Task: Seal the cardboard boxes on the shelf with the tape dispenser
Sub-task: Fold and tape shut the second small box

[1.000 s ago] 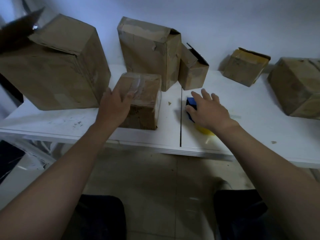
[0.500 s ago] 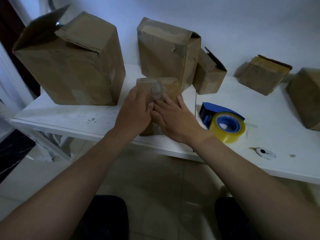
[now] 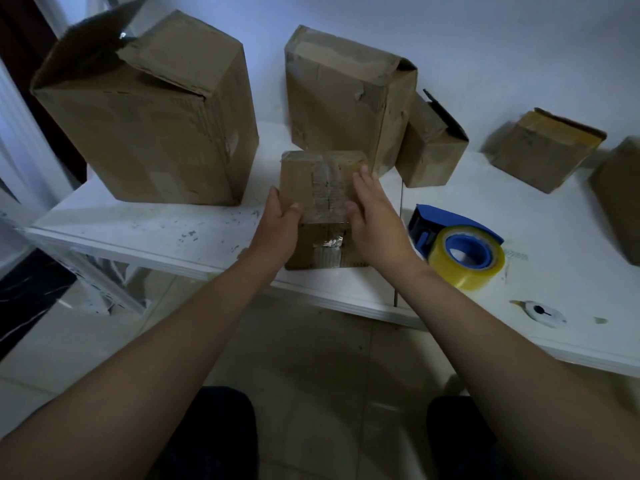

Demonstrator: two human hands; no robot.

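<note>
With the dispenser (image 3: 457, 247) now released, the left hand (image 3: 278, 221) grips the box (image 3: 298, 174) and the flat right hand (image 3: 375, 216) presses its tape (image 3: 327, 192), so sealing looks nearly done.

No text, label, brand or no. can be read. Faint bluish print (image 3: 516, 255) on shelf (image 3: 571, 233), mid-right of frame beside tape dispenser (image 3: 457, 249), is too blurred to make out. At centre, small box (image 3: 325, 174) carries clear tape w/ illegible marks.
</note>
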